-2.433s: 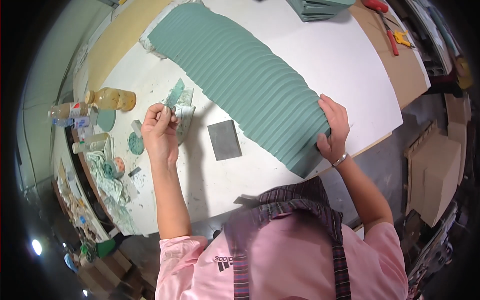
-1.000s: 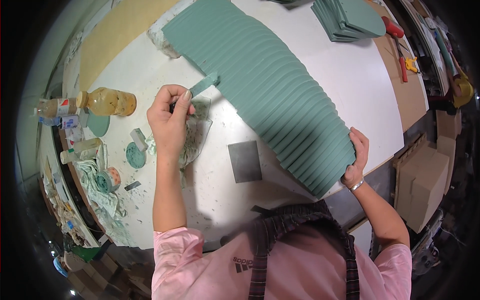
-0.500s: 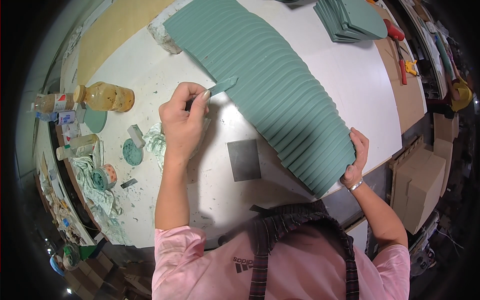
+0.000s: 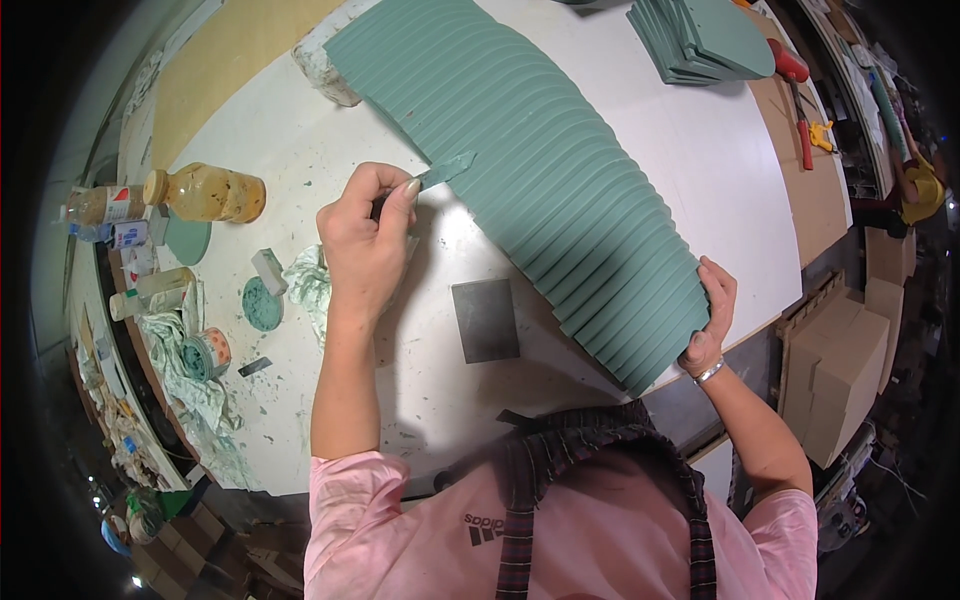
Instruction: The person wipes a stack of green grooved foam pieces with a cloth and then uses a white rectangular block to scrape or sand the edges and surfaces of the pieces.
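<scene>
My left hand (image 4: 368, 235) is closed round a small putty knife (image 4: 450, 170), its blade coated with green paste. The blade lies against the left edge of a long ridged green piece (image 4: 540, 170), made of several thin overlapping layers. This piece stretches diagonally over the white table (image 4: 420, 400). At its near right end, my right hand (image 4: 714, 312) grips the edge, fingers along the side and thumb underneath. A dark grey rectangular sheet (image 4: 486, 320) lies flat between my arms.
On the left are a bottle of yellow liquid (image 4: 215, 193), a tub of green paste (image 4: 206, 354), a disc with green paste (image 4: 262, 304) and a stained cloth (image 4: 190, 385). Green panels (image 4: 705, 40) are stacked at far right, near a red-handled tool (image 4: 803, 140). Cardboard boxes (image 4: 835, 365) stand beyond the table.
The putty knife's blade has turned slightly at the ridged piece's edge. Both hands keep nearly the same places.
</scene>
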Demonstrator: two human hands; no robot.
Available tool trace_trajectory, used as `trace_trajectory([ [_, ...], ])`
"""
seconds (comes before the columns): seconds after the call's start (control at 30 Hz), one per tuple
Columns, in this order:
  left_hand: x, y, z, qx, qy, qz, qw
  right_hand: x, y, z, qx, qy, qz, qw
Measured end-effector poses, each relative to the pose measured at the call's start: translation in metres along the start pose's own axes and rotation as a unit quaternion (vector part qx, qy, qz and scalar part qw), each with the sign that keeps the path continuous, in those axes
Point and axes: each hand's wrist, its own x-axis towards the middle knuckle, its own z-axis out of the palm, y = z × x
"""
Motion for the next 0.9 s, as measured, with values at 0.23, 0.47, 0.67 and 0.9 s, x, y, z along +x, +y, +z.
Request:
trace_trajectory([
  [0.23,-0.001,0.006,-0.003,0.001,-0.003,0.002,1.000,0.000,0.000,-0.001,-0.004,0.002,-0.007,1.000],
  [0.47,0.018,-0.003,-0.015,-0.009,0.076,-0.019,0.997,0.001,0.001,-0.001,-0.002,0.003,-0.007,1.000],
  [0.67,0.035,-0.011,-0.014,-0.019,0.067,-0.033,0.997,-0.001,0.003,-0.001,-0.002,0.004,-0.006,1.000],
  [0.9,0.039,-0.016,-0.015,-0.023,0.061,-0.032,0.997,-0.002,0.002,0.000,0.002,0.006,-0.002,1.000],
])
